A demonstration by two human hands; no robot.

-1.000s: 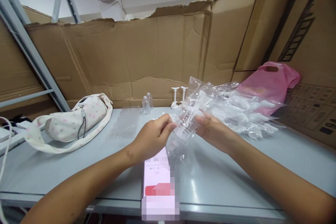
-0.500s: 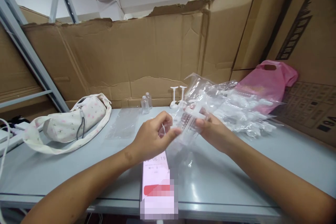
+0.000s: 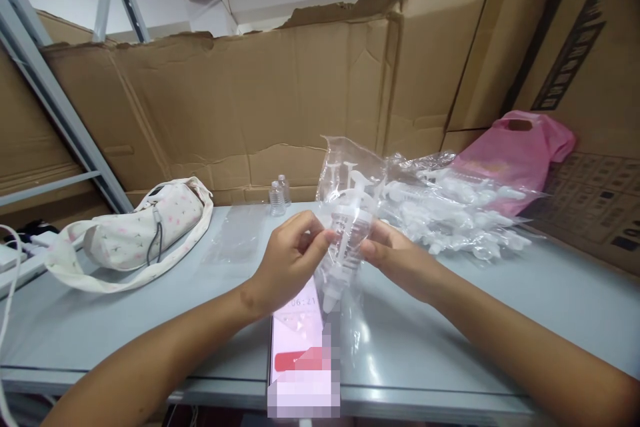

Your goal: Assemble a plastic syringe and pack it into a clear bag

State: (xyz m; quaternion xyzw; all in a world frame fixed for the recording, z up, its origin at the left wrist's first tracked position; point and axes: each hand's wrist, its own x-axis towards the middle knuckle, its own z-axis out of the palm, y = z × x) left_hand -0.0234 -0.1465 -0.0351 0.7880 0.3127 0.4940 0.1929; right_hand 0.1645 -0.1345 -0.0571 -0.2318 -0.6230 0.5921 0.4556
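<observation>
In front of me a clear plastic bag [image 3: 350,153] stands upright between my hands. Inside it is a clear ribbed bottle [image 3: 349,230] with a white pump top, its white tapered end pointing down. My left hand [image 3: 300,250] pinches the bag's left side between thumb and fingers. On the other side my right hand [image 3: 387,250] is closed on the bag and bottle, thumb in front, fingers partly hidden behind. Two white pump heads [image 3: 334,173] show through the film, standing behind the bag. A phone [image 3: 296,340] with a running timer lies below my hands.
To the right is a pile of bagged white pump pieces [image 3: 460,213], with a pink plastic bag [image 3: 515,147] behind. Two small clear bottles [image 3: 277,199] and a flat clear bag [image 3: 235,233] lie left of centre. A floral pouch [image 3: 130,233] is farther left. Cardboard [image 3: 260,100] walls the back.
The bottle has gone down inside the bag and now hangs more upright, tapered end lower. The bag has shifted left and stands taller. My right hand has moved slightly left and down.
</observation>
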